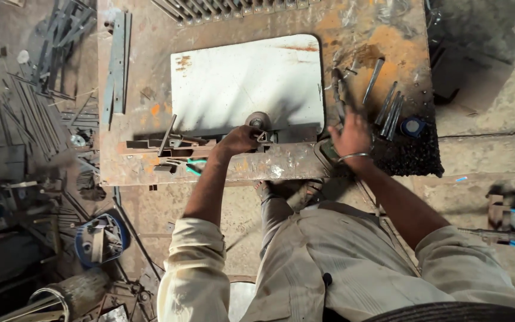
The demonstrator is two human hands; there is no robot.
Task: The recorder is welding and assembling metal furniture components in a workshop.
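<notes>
Hard daylight falls from the far side, washing the pale metal sheet near the table's far edge almost white with glare. Finger-like shadows cross the sheet's near part. The floor left of the table lies dim. Edges bend slightly; detail is soft throughout.

Rusty steel tabletop ahead of me, orange patches, slotted grille at 12 o'clock. Dusty concrete floor under my feet. Scrap metal strips heaped at 9 o'clock, blue bucket at 8 o'clock. Hard sunlight, sharp shadows.
</notes>
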